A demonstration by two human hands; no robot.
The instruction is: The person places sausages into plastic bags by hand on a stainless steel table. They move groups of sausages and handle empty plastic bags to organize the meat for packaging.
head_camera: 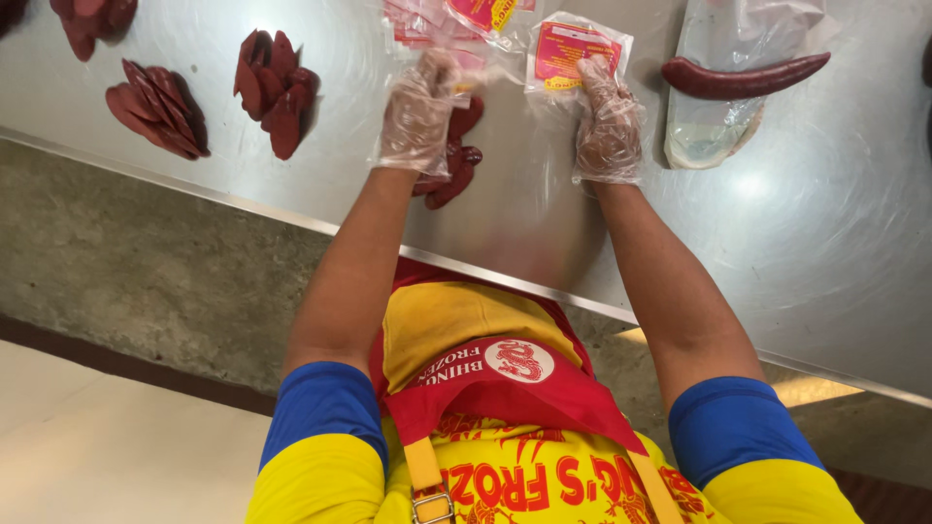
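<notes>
Left hand (419, 114), gloved, seemingly clamped on sausage slices (456, 160); right hand (608, 121) flat, fingers apart, on pouch (573, 53), frame top. Risk: slick slices dropping.

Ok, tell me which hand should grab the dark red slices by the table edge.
Left. The left hand is right over those slices, while the right hand rests on the pink-labelled pouch.

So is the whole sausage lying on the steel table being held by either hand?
No, the whole sausage lies alone on a clear bag, apart from the right hand and left hand.
</notes>
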